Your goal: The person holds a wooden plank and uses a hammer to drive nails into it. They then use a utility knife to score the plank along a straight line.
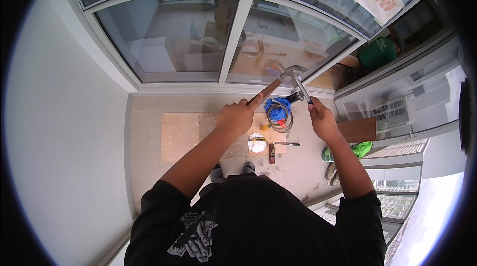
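Observation:
My left hand [236,118] is closed around a narrow brown wooden strip [265,92], which slants up and away to the right. In my right hand [322,118] is a claw hammer [302,88], gripped by the lower part of its handle. The metal head is up beside the far end of the strip; whether the two touch I cannot tell. Both arms reach forward over the floor, in front of the window. Below my hands, a wooden hand plane [272,153] and a slim tool with a dark handle [286,143] lie on the floor.
White-framed window panes [174,37] rise ahead, with a white wall [64,97] at left. Plywood [179,139] covers part of the floor near a blue bundle [278,110] with coiled cable. A green bag [362,148] sits at right. Beyond the doorway is a person in green [378,53].

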Demonstrator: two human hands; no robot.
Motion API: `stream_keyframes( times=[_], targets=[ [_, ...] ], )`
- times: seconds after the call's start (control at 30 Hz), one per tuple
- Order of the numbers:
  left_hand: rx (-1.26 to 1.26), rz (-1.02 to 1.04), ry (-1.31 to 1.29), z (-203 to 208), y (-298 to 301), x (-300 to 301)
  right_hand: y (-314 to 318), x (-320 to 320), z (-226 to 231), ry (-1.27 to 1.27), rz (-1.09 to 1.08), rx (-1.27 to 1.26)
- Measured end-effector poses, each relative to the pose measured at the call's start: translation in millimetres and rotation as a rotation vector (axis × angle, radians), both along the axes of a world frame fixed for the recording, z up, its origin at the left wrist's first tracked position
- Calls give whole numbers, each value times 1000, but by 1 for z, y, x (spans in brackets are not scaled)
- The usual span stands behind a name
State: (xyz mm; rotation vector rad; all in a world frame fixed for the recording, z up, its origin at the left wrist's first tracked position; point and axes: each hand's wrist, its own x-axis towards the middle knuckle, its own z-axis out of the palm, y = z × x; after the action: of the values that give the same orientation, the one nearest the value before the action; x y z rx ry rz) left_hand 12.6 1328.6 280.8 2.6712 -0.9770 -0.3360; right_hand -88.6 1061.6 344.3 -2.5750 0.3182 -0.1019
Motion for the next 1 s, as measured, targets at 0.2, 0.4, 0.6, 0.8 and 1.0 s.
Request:
stream_keyframes(
  times=[0.2, 0.4, 0.6, 0.8, 1.0],
  targets=[
    [1, -7, -24, 0, 0, 1, -4, 6, -4, -19, 30, -38],
    [-27, -17, -32, 0, 1, 2, 7, 15, 5, 31, 43, -129],
    [-60, -10, -44, -9, 1, 4, 18, 15, 9, 55, 18, -83],
    [-16, -5, 35, 5, 4, -1, 18, 47, -9, 62, -47, 36],
    [-103, 49, 46, 0, 23, -8, 14, 76, -63, 86, -11, -2]
  ],
)
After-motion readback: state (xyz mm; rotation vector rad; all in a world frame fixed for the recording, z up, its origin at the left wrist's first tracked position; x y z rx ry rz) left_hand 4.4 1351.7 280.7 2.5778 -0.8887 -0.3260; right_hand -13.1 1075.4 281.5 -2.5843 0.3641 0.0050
